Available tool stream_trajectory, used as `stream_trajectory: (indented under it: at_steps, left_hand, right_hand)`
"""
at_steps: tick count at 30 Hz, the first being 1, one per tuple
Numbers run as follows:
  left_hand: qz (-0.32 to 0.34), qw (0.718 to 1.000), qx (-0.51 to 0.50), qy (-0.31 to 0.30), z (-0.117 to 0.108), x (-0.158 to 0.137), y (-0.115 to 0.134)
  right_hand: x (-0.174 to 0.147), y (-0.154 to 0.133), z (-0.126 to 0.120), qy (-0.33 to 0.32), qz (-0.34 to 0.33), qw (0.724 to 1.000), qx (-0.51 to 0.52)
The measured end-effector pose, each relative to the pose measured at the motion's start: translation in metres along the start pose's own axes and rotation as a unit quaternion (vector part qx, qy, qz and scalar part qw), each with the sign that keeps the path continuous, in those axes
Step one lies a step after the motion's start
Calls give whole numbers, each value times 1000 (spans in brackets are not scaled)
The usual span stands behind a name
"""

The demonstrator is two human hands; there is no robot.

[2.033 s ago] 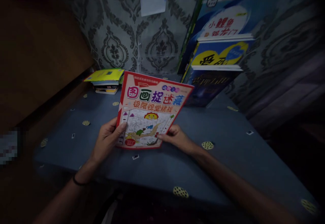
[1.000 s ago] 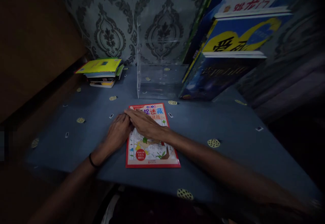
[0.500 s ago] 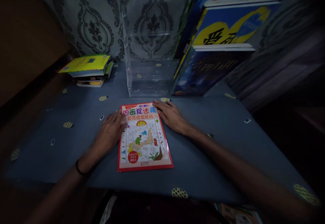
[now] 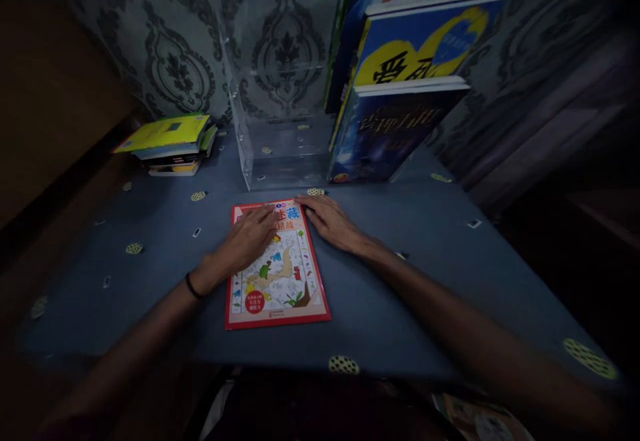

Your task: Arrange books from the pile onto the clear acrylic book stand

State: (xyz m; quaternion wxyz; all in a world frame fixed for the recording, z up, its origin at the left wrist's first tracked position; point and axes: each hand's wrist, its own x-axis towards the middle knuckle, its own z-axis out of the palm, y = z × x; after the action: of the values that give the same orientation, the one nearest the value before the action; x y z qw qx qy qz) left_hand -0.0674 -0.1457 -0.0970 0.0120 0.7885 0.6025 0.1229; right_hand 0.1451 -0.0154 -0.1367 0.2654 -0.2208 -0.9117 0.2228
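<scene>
A red-bordered children's picture book (image 4: 280, 281) lies face up near the middle of the table, with Chinese lettering along its top and small cartoon animals below. My left hand (image 4: 253, 234) rests flat across the upper left of the cover, fingers stretched out, hiding part of the title. A dark band circles that wrist. At the book's top right corner, my right hand (image 4: 330, 221) lies with its fingers extended, the fingertips touching the edge and the palm on the tablecloth.
Behind the book stands a clear acrylic rack (image 4: 285, 178); upright books (image 4: 395, 131) fill its right side. A small stack of books (image 4: 173, 144) with a yellow one on top lies at the back left. The blue tablecloth (image 4: 165, 294) has a pineapple pattern.
My left hand has slid from the book's left edge onto the cover, over the title. The right hand stays at the top right corner. The view has shifted slightly.
</scene>
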Motion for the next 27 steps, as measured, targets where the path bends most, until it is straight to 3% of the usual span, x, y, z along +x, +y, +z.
stream_trajectory:
  at_steps: [6,19,23,27]
  left_hand:
    - [73,996,-55,21,15,34,-4]
    - [102,990,-92,17,16,34,-7]
    - [101,990,-98,22,19,34,-7]
    - [97,989,-105,23,19,35,-6]
  right_hand:
    - [-1,1,0,22,11,999,20]
    - [0,-9,-1,1,29,999,-14]
    - [-14,-28,-1,9,44,999,-15]
    - [-50,-64,-7,-8,24,1000,4]
